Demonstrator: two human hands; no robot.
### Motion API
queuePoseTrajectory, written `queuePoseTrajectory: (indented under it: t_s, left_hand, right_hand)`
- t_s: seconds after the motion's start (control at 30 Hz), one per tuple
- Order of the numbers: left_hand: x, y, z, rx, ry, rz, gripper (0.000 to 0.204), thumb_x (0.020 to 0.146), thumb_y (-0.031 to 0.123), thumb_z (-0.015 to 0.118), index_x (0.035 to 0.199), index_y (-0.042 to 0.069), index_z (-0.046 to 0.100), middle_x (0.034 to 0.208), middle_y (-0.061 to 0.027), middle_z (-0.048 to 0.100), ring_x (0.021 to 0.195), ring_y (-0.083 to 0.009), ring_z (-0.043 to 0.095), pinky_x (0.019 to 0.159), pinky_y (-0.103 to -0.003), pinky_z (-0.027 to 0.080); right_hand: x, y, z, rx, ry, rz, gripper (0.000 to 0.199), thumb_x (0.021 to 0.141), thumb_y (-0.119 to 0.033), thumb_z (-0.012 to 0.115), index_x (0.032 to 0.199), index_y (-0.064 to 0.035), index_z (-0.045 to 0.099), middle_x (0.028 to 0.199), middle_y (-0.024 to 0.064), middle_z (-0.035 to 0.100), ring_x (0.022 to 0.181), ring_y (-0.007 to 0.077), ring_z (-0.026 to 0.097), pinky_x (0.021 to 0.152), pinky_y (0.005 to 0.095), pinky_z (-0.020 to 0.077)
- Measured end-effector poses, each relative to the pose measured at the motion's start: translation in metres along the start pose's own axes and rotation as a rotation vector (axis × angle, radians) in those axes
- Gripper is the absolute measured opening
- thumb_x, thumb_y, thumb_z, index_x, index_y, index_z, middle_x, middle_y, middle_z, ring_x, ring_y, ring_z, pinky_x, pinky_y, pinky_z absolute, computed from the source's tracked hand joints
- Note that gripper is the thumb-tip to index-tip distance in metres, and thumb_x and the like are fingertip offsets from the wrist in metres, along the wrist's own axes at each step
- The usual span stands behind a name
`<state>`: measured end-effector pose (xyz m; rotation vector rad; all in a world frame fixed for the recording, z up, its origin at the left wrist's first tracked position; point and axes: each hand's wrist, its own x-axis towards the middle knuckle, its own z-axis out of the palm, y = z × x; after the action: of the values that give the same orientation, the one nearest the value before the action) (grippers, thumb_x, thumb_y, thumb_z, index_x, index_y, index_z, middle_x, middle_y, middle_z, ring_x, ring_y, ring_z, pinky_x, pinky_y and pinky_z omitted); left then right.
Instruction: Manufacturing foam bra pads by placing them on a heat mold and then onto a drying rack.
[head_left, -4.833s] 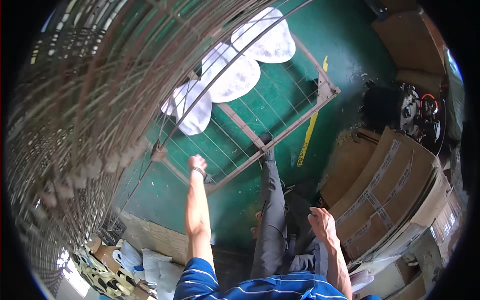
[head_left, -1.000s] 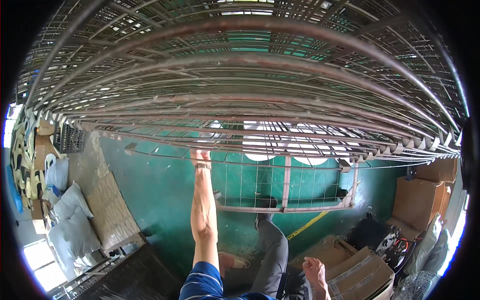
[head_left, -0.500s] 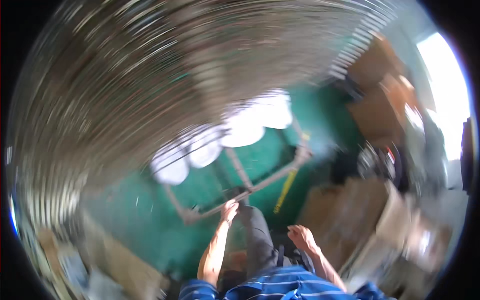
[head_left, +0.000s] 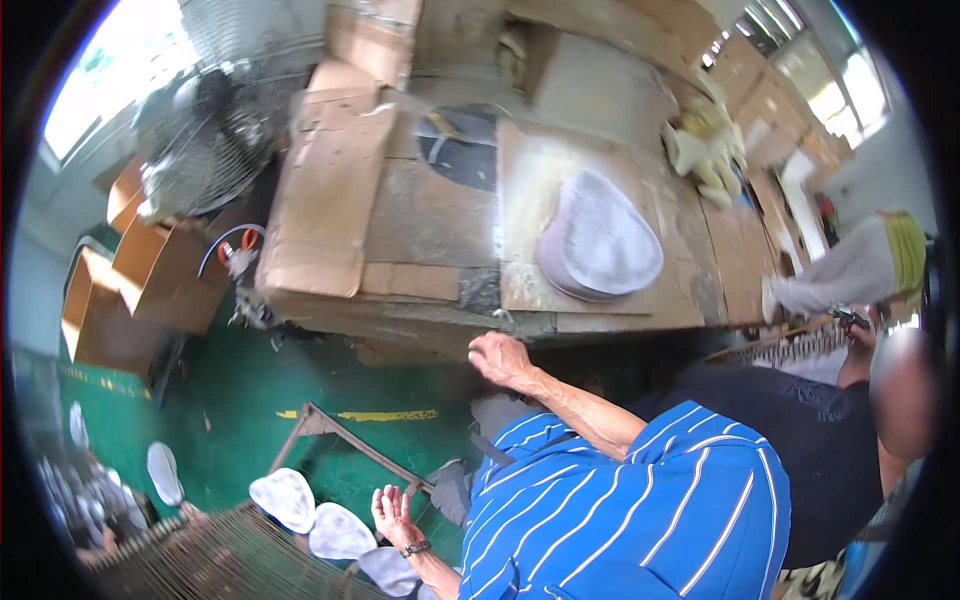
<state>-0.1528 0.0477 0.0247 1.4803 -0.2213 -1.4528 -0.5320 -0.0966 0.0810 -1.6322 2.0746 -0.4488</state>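
Note:
My left hand (head_left: 392,513), with a dark band on its wrist, is open with fingers spread, close to a brown metal frame (head_left: 350,436) and empty. Below and beside it, pale grey rounded pads (head_left: 342,531) lie in a row along a rack of thin rods (head_left: 230,560). My right hand (head_left: 502,360) is loosely curled near the front edge of a cardboard-covered table (head_left: 430,235), with nothing visible in it. On that table rests a teardrop-shaped pale piece (head_left: 602,238), thick like a stack of pads.
A large wire-guarded fan (head_left: 205,140) and opened cardboard boxes (head_left: 150,290) stand on the left. Yellow gloves or cloth (head_left: 705,150) lie at the table's far right. A person in a dark shirt (head_left: 770,430) is close on my right, a hand around a small dark object.
My view and body have swung right, from the rack to the table. My left hand has come off the rack's frame. My right hand is now by the table edge.

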Motion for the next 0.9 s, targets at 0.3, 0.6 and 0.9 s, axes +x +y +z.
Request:
queuePoseTrajectory:
  t_s: [0.3, 0.6, 0.9]
  left_hand:
    - [0.025, 0.039, 0.132, 0.239, -0.228, -0.071, 0.043, 0.099, 0.02, 0.063, 0.134, 0.0, 0.05, 0.125, -0.0167, 0.064, 0.118, -0.0292, 0.062, 0.099, -0.043, 0.05]
    - [0.03, 0.028, 0.218, 0.378, -0.34, -0.128, 0.041, 0.099, 0.019, 0.063, 0.133, 0.0, 0.051, 0.124, -0.0154, 0.064, 0.116, -0.0284, 0.063, 0.098, -0.042, 0.052]
    - [0.013, -0.002, 0.341, 0.427, -0.738, -0.188, 0.043, 0.1, 0.025, 0.06, 0.134, -0.001, 0.054, 0.124, -0.0162, 0.065, 0.118, -0.0273, 0.062, 0.102, -0.042, 0.049]
  right_hand:
    - [0.01, 0.134, -0.067, -0.173, 0.675, 0.357, 0.021, 0.084, -0.021, 0.072, 0.097, -0.005, 0.067, 0.091, 0.0157, 0.061, 0.089, 0.0375, 0.061, 0.076, 0.0485, 0.0487]
    - [0.028, 0.183, -0.099, -0.343, 0.646, 0.532, 0.034, 0.079, -0.024, 0.079, 0.105, -0.0061, 0.067, 0.101, 0.0123, 0.059, 0.095, 0.0346, 0.058, 0.079, 0.0479, 0.0466]
    - [0.042, 0.139, -0.159, -0.287, 0.503, 0.303, 0.014, 0.082, -0.013, 0.069, 0.093, -0.0056, 0.071, 0.085, 0.0145, 0.067, 0.085, 0.0349, 0.062, 0.076, 0.0476, 0.0485]
